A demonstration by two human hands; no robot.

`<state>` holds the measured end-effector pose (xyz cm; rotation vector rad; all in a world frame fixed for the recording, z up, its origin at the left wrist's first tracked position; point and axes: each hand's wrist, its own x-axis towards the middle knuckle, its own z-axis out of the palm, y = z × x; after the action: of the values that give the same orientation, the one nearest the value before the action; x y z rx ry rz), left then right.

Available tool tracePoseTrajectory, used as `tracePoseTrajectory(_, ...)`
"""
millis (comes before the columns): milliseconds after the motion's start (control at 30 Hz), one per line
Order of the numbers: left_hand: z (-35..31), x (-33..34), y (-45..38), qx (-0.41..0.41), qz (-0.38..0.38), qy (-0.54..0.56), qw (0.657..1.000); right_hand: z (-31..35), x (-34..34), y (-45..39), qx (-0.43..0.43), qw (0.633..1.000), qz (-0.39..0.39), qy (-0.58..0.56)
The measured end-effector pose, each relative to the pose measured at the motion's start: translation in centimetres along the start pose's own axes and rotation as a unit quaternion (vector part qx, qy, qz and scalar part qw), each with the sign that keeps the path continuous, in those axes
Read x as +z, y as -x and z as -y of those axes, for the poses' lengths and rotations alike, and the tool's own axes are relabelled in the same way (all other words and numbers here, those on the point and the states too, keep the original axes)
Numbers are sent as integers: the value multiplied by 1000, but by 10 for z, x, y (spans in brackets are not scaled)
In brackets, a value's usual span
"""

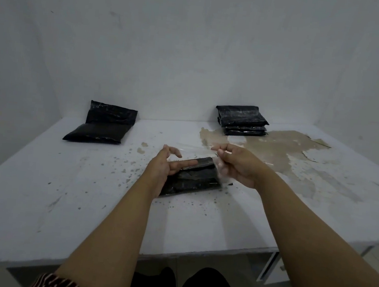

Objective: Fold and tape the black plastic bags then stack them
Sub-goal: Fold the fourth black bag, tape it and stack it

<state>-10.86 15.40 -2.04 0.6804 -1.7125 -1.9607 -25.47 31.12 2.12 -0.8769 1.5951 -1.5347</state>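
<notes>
A folded black plastic bag (194, 179) lies on the white table (39, 186) in front of me. My left hand (161, 163) rests against its left end, one finger pressing its folded top flap. A strip of clear tape (195, 149) stretches above the bag between both hands; my left fingertips pinch one end. My right hand (237, 164) pinches the other end and holds a clear tape roll (220, 170) against the bag's right end. A stack of taped black bags (242, 121) sits at the back right. An unfolded filled black bag (103, 123) lies at the back left.
The table stands against a white wall (193, 50). A large patch of peeled paint (277, 148) spreads across the table's right side, near the stack. The table's front edge runs just above my knees (192, 284).
</notes>
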Motion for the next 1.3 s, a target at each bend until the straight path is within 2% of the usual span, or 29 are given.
tracePoseTrajectory(200,2,1,-2,-2,-13,17,1000,3,1,10,10,1000,7,5)
tracePoseTrajectory(367,3,0,-2,-1,-7,19,1000,-3,-8,1,9,994,-37,102)
tracePoseTrajectory(500,2,0,-3,-6,-16,33,999,-3,-11,0,14,994,-56,88)
tracePoseTrajectory(600,1,1,-1,-2,-18,36,999,-1,-14,4,11,998,-28,59)
tracePoseTrajectory(833,-2,5,1,-1,-43,35,998,6,-14,9,37,988,79,125)
tracePoseTrajectory(1033,1,2,0,-11,-28,33,999,11,-18,10,39,988,112,101)
tracePoseTrajectory(1200,-2,6,6,-5,-24,22,999,6,-18,11,82,986,144,20)
tracePoseTrajectory(1300,-3,6,8,-1,-26,24,999,3,-15,11,75,987,136,38)
